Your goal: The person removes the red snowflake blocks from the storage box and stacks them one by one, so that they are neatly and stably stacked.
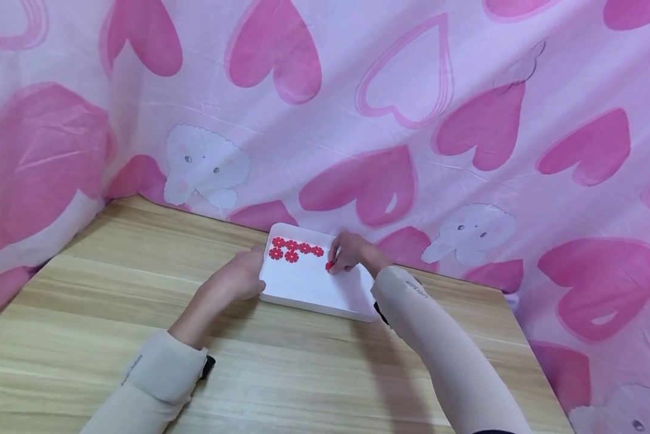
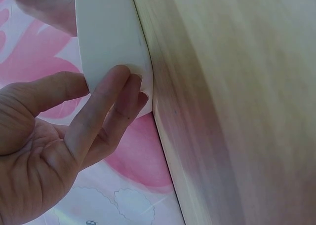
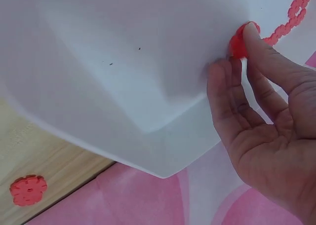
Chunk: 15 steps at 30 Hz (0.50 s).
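Observation:
A shallow white tray (image 1: 309, 287) lies on the wooden table. My left hand (image 1: 243, 272) holds the tray's left end, and in the left wrist view its fingers (image 2: 101, 99) lie against the outer wall. Over the tray, my right hand (image 1: 349, 251) pinches a red flower-shaped notched disc (image 3: 240, 41) between thumb and fingers. Several matching red discs (image 1: 291, 245) lie flat toward the tray's back left, in a row with two more in front. The fingers partly cover the pinched disc.
One loose red disc (image 3: 28, 189) lies on the wooden table (image 1: 281, 367) outside the tray, near the table's edge. A pink heart-patterned cloth (image 1: 357, 132) hangs behind the table, close to the tray's back side.

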Each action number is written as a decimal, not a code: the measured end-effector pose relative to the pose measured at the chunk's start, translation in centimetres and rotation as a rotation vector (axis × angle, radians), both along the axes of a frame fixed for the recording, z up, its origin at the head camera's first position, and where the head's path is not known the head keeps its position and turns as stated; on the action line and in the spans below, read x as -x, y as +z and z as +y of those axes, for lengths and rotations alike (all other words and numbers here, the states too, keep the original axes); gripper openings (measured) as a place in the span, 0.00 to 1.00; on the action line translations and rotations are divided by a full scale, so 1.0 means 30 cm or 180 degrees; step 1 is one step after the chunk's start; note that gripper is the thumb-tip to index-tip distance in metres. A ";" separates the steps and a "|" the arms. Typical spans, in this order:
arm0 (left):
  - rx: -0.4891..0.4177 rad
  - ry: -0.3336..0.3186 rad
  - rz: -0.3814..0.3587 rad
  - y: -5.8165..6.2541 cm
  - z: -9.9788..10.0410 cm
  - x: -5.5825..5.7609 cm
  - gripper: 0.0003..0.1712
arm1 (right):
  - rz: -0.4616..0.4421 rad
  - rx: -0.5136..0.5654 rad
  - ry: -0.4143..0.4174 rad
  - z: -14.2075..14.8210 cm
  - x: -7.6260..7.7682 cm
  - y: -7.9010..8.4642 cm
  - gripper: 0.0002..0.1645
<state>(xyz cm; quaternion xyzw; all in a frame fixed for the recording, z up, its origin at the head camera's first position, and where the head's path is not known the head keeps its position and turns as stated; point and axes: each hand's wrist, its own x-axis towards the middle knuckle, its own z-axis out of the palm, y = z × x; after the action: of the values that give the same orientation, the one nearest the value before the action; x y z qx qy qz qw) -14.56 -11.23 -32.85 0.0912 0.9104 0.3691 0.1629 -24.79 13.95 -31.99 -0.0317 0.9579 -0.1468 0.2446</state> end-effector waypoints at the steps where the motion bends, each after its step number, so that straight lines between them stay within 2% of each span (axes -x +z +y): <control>1: 0.0010 -0.0001 0.0004 0.002 0.000 0.000 0.36 | 0.0025 0.0017 -0.0010 0.001 0.000 -0.001 0.08; 8: 0.0017 -0.0004 -0.0020 0.003 -0.005 -0.004 0.34 | 0.0063 0.0300 -0.0172 0.026 0.000 0.007 0.07; 15: -0.0001 -0.0048 0.0069 -0.002 -0.007 -0.006 0.34 | 0.0066 0.0320 -0.0300 0.064 0.000 0.027 0.07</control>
<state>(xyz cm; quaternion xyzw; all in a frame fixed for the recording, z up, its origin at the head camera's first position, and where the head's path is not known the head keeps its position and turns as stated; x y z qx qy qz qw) -14.38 -11.43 -32.91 0.1021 0.9114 0.3670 0.1558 -24.79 15.87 -31.19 -0.0004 0.9522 -0.2058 0.2256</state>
